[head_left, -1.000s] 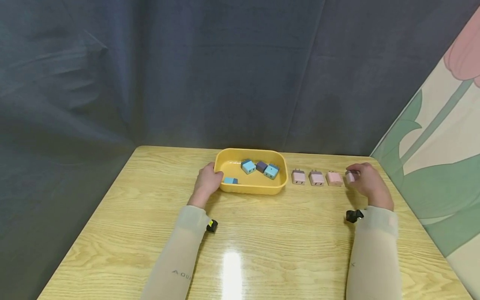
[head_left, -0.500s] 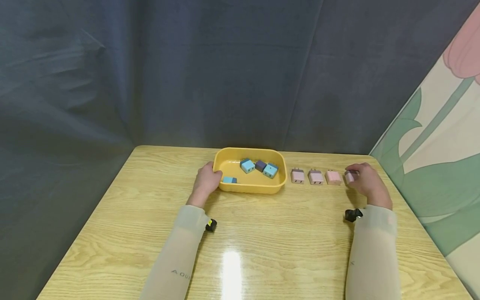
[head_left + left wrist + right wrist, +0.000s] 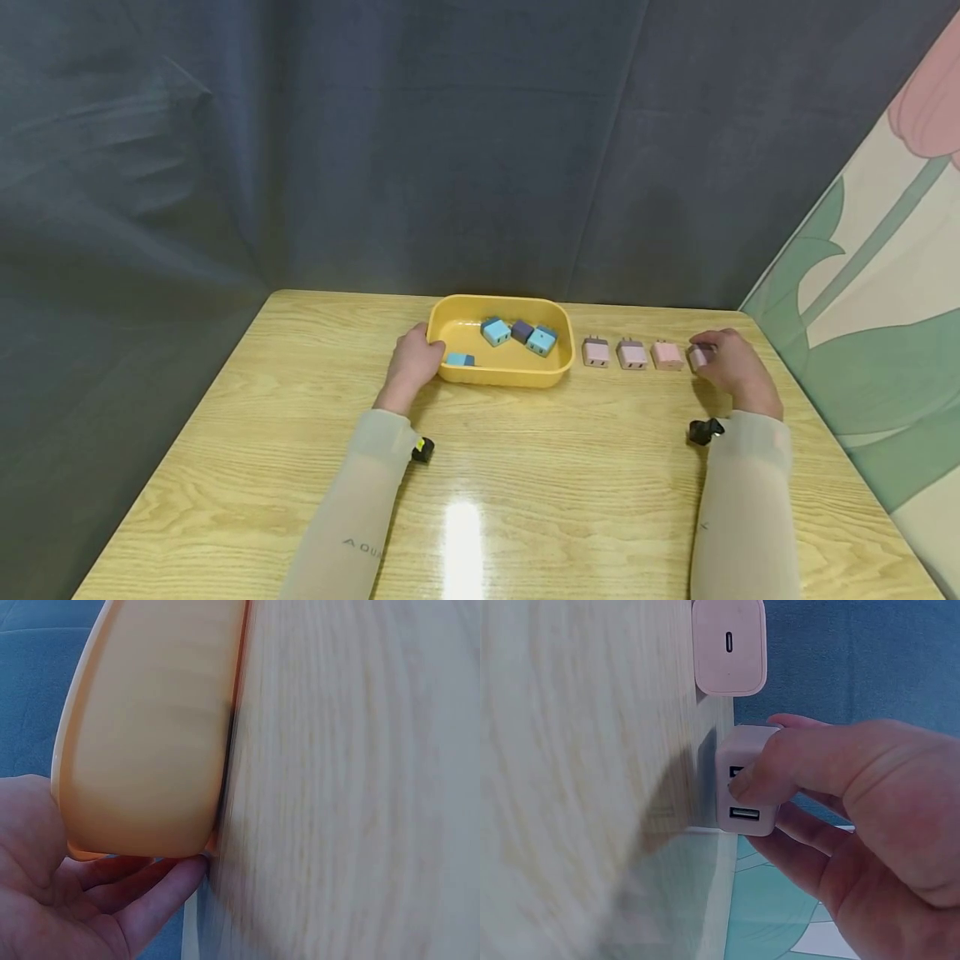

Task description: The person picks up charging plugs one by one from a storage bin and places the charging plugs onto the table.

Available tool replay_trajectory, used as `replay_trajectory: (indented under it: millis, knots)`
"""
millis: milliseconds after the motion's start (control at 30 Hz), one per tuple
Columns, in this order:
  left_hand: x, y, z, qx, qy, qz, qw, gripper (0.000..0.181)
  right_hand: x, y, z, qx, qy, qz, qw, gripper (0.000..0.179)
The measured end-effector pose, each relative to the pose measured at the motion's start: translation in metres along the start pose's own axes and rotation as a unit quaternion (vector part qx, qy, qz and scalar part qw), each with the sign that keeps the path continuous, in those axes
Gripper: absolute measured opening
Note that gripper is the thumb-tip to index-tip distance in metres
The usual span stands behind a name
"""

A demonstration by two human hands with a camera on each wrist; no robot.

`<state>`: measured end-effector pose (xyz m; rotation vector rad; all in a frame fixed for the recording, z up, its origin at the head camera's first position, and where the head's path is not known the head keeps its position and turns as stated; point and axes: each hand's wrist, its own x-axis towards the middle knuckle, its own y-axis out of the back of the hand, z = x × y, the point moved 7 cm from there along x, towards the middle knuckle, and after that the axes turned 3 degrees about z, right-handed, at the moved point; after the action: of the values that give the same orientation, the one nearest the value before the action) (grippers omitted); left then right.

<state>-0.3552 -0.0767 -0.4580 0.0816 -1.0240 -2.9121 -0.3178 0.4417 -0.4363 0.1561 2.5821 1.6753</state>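
At the left end of a yellow plastic tray (image 3: 498,377), my left hand (image 3: 416,358) grips the rim. In the left wrist view its fingers (image 3: 161,904) curl beneath the tray's end wall, the thumb on the rim. Far to the right, my right hand (image 3: 738,367) pinches a pink two-port USB charger (image 3: 724,796), its thumb across the port face. That charger is at or just above the tabletop; a narrow shadow lies beside it. Left of it stand three more pink chargers in a row: a single-port one (image 3: 667,357), then two with dark plug ends, one charger (image 3: 632,355) and another charger (image 3: 596,352).
Inside the tray lie several chargers: a blue one (image 3: 496,332), a dark purple one (image 3: 522,332), another blue one (image 3: 542,341) and a blue one (image 3: 460,360) near the left end. A dark curtain (image 3: 465,150) hangs behind the wooden table (image 3: 570,467); a floral panel (image 3: 892,333) stands right.
The right hand has shifted very slightly left with the pink charger in its grip. The left hand and the tray stay where they were.
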Motion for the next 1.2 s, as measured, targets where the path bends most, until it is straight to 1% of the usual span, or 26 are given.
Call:
replay_trajectory:
  millis: [267,433,467,500,533,600,667,700,733,767,933,1200]
  knots:
    - [0.002,-0.001,-0.001,0.002,-0.004,-0.001,1.0000,0.040,0.001,-0.002,0.000,-0.013,0.012,-0.004,0.9998,0.051]
    - [0.003,0.000,-0.003,-0.013,-0.001,-0.008,0.9999,0.041,0.001,-0.003,0.000,-0.015,0.009,-0.004,0.9998,0.051]
    - [0.007,-0.003,-0.007,-0.012,-0.003,-0.009,0.9999,0.041,0.001,-0.003,0.000,-0.015,0.007,-0.005,0.9999,0.051]
    - [0.008,-0.003,-0.007,-0.015,-0.003,-0.011,0.9998,0.041,0.001,-0.003,-0.001,-0.016,0.007,-0.004,0.9998,0.051]
    - [0.011,-0.004,-0.011,-0.015,-0.008,-0.010,0.9998,0.042,0.001,-0.003,-0.001,-0.017,0.008,-0.003,0.9998,0.051]
    - [0.011,-0.004,-0.010,-0.018,-0.009,-0.012,0.9997,0.042,0.001,-0.004,-0.002,-0.020,0.010,-0.003,0.9998,0.050]
    - [0.011,-0.003,-0.010,-0.017,-0.012,-0.012,0.9997,0.042,0.001,-0.004,-0.003,-0.023,0.012,-0.003,0.9997,0.050]
    - [0.007,-0.001,-0.006,-0.020,-0.010,-0.012,0.9997,0.042,0.001,-0.004,-0.003,-0.024,0.012,-0.004,0.9996,0.049]
    - [0.006,-0.001,-0.006,-0.018,-0.012,-0.011,0.9997,0.042,0.001,-0.005,-0.003,-0.023,0.010,-0.005,0.9997,0.049]
    - [0.003,0.000,-0.002,-0.017,-0.007,-0.011,0.9998,0.042,0.001,-0.005,-0.003,-0.023,0.008,-0.007,0.9997,0.050]
    - [0.001,0.000,-0.001,-0.002,-0.011,-0.004,0.9999,0.044,0.001,-0.006,-0.003,-0.021,0.004,-0.010,0.9997,0.051]
    - [0.001,0.000,-0.001,-0.004,-0.012,-0.002,0.9999,0.046,0.001,-0.007,-0.003,-0.021,0.009,-0.013,0.9997,0.053]
